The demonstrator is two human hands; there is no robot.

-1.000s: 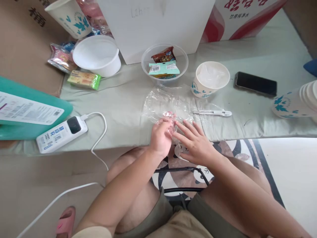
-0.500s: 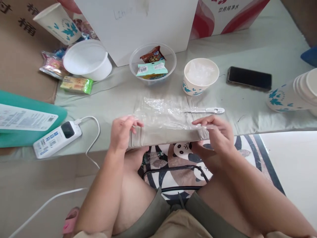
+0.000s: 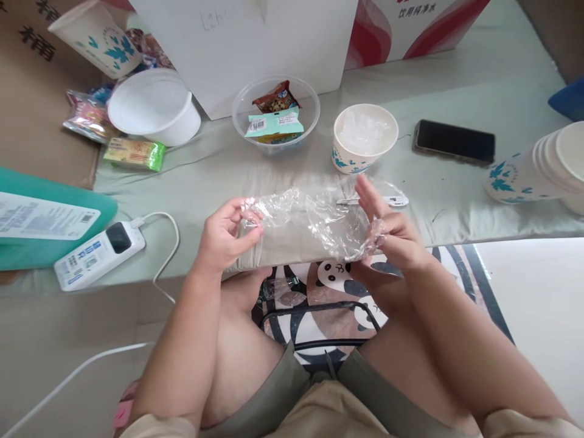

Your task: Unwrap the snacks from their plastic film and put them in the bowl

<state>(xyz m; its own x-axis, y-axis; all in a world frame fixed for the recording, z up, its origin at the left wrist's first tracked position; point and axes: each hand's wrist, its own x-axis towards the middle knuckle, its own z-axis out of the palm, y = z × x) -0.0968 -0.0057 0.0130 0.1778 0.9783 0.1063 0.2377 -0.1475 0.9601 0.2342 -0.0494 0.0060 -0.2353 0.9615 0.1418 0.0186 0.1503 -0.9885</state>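
Note:
Between my two hands stretches a crumpled, see-through plastic film point(image 3: 335, 222), held just above the table's front edge. My left hand point(image 3: 223, 237) grips its left end between thumb and fingers. At the other end, my right hand point(image 3: 395, 234) has the film bunched at the thumb and lower fingers, while its upper fingers point up and away. A slim white-handled tool point(image 3: 396, 201) lies behind the right hand, partly covered by the film and fingers. Beyond it stands a paper cup point(image 3: 353, 159) with blue leaf prints, holding crumpled clear plastic.
Behind are a clear bowl point(image 3: 237, 125) of wrapped snacks and a white tub point(image 3: 182, 121). A phone point(image 3: 454, 141) and stacked paper cups point(image 3: 515, 176) lie to the right. At left are a white power strip point(image 3: 98, 255) with a cable and a green jug point(image 3: 55, 188).
My right hand has turned, its upper fingers now raised, and the film has gathered and crumpled towards it. My left fingers have closed on the film's left end. The view has shifted slightly.

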